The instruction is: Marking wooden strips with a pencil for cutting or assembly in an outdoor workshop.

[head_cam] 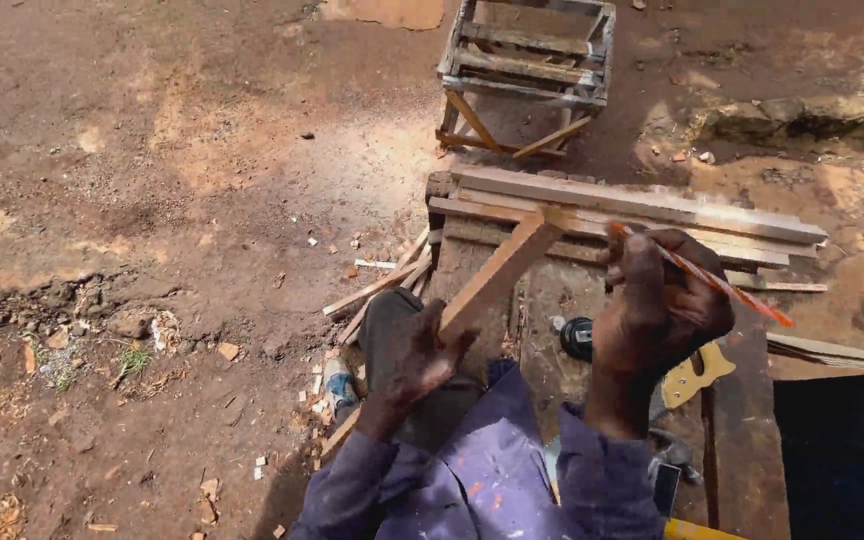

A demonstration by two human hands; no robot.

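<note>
pressing down with the left hand (414,362), the person is pinning the near end of a short wooden batten (497,275) that is slanting up and away toward a stack of long planks (642,205) lying across the workbench (742,420); the palm is lying flat with fingers spread, not wrapped round the wood. moving right, a small dark round object (577,338) is sitting on the bench just beside the batten, too blurred to identify. further right, the right hand (657,305) is closing round an orange pencil (722,285), its far end pointing down and right, its tip hidden behind the fingers near the batten's far end. a handsaw handle (697,375) is peeking out below that wrist. marking well here probably calls for keeping the flat palm firm so the batten is not sliding, and keeping the pencil tip tight to the edge.
</note>
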